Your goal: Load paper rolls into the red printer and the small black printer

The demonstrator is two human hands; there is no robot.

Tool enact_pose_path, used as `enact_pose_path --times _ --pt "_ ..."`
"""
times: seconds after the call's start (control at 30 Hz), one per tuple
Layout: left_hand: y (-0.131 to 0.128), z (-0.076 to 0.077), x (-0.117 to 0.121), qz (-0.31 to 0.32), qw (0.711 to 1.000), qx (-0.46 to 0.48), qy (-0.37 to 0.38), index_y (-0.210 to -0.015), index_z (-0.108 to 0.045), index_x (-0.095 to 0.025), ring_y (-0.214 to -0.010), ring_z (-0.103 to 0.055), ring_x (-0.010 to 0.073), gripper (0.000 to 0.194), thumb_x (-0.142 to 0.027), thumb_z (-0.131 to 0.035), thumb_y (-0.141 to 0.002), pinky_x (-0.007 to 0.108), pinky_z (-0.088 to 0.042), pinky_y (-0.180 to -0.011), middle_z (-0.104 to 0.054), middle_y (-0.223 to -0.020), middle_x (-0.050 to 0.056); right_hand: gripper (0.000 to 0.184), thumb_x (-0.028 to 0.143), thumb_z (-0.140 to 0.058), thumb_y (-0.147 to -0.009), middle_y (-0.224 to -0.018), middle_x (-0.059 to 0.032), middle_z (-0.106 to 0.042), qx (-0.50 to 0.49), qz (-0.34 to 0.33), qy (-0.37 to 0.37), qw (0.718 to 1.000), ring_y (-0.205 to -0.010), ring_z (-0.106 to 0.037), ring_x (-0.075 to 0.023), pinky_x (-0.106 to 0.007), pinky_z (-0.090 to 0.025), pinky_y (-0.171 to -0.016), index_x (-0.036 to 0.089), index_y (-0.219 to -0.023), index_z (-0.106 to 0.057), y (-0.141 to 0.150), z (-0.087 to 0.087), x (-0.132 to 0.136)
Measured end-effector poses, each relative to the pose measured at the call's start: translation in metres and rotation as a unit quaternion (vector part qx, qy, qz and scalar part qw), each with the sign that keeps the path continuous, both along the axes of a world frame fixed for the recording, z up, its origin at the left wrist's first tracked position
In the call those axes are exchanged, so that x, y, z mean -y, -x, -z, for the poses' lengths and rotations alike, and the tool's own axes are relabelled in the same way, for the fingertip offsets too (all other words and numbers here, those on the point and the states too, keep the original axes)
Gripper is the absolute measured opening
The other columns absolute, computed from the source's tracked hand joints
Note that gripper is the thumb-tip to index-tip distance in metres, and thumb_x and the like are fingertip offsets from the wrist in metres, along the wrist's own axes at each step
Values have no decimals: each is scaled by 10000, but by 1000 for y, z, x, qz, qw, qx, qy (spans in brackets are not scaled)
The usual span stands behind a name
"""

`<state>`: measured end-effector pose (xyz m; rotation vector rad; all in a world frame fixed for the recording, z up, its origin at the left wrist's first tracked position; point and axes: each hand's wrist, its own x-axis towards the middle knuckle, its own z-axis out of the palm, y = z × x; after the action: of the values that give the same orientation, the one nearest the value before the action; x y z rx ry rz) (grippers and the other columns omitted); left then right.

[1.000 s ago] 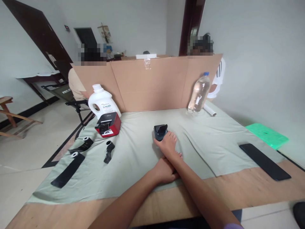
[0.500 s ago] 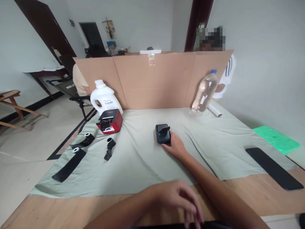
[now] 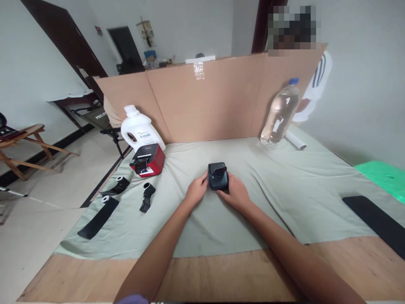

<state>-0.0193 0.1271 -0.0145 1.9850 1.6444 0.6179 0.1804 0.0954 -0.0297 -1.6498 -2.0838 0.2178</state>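
Observation:
A small black label printer [image 3: 217,180] sits mid-cloth, with a dark strip curling up from its top. My left hand [image 3: 196,189] is at its left side, fingertips against the casing. On the opposite side my right hand [image 3: 236,191] grips it, thumb at the front lower corner. Away to the left stands a red-and-black printer [image 3: 155,162], a dark strip at its front. Nearer me lie three partly unrolled black rolls: one short roll [image 3: 147,197], one by the table's left edge [image 3: 118,185], and one with a long flat tail [image 3: 98,219].
A white jug [image 3: 142,128] stands behind the red printer. A clear bottle with a blue cap [image 3: 280,114] leans by the cardboard screen [image 3: 209,101], near a white tube [image 3: 295,140]. At right lie a black slab [image 3: 373,219] and green plastic [image 3: 382,175]. A person sits behind the screen.
My left hand has moved forward from the table's front edge to the black printer's left side. The right hand stays on the printer. The camera view has shifted slightly.

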Motion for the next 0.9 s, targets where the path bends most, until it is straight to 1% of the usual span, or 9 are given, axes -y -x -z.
enact_pose_path --times 0.03,0.1,0.17,0.27,0.37,0.5,0.7,0.9 --pt "-3 1 4 -8 999 -42 -5 -1559 -453 -246 -1153 -676 240 556 -227 -429 -1003 349 -503 -1003 -723 -1289 92 780 483 -642 -867 -1252 -222 -631 0 1 1 1000 -1165 -599 -347 -419 -447 -954 61 -1473 -393 0 0 0" --pt "-8 0 11 -19 994 -109 -9 -1597 -375 -273 -1129 -695 254 583 -239 -414 -1016 359 -509 -983 -727 -1281 98 774 484 -640 -868 -1244 -222 -631 -2 3 4 1000 -1160 -598 -347 -418 -447 -952 53 -1465 -403 1 -1 0" --pt "-10 -2 13 -16 991 -136 -11 -1608 -350 -273 -1117 -703 255 586 -242 -396 -1025 348 -513 -960 -726 -1281 100 780 484 -638 -871 -1253 -226 -626 1 2 7 1000 -1159 -596 -348 -421 -445 -953 40 -1466 -399 1 -1 1" --pt "-10 -3 12 -7 989 -147 -16 -1599 -373 -257 -1143 -692 255 581 -224 -397 -1019 339 -511 -957 -711 -1310 102 805 489 -635 -880 -1287 -244 -611 16 2 9 1000 -1161 -590 -357 -432 -441 -962 8 -1473 -382 2 -1 1" --pt "-9 -3 11 -2 987 -156 -23 -1590 -393 -249 -1149 -688 255 580 -200 -393 -1012 338 -507 -961 -711 -1308 105 802 497 -632 -887 -1294 -249 -609 25 2 9 1000 -1162 -585 -362 -438 -437 -959 14 -1475 -379 1 0 1" --pt "-10 -3 11 -8 986 -167 -24 -1588 -399 -247 -1143 -691 259 587 -190 -387 -1003 337 -511 -947 -714 -1303 102 757 484 -636 -889 -1249 -224 -636 14 -1 9 1000 -1136 -596 -352 -433 -440 -939 58 -1467 -394 0 -1 1" --pt "-8 -3 10 -10 986 -165 -18 -1578 -417 -280 -1168 -678 247 602 -164 -391 -988 325 -505 -959 -703 -1327 85 716 458 -656 -887 -1199 -201 -652 12 6 0 1000 -1086 -612 -332 -404 -439 -900 66 -1439 -423 0 0 2" --pt "-6 -3 8 -12 980 -195 -22 -1558 -451 -295 -1124 -687 251 606 -140 -383 -976 329 -511 -938 -730 -1250 89 706 441 -662 -878 -1113 -171 -671 -4 9 -12 1000 -1017 -626 -312 -376 -435 -839 84 -1443 -434 -1 2 2"
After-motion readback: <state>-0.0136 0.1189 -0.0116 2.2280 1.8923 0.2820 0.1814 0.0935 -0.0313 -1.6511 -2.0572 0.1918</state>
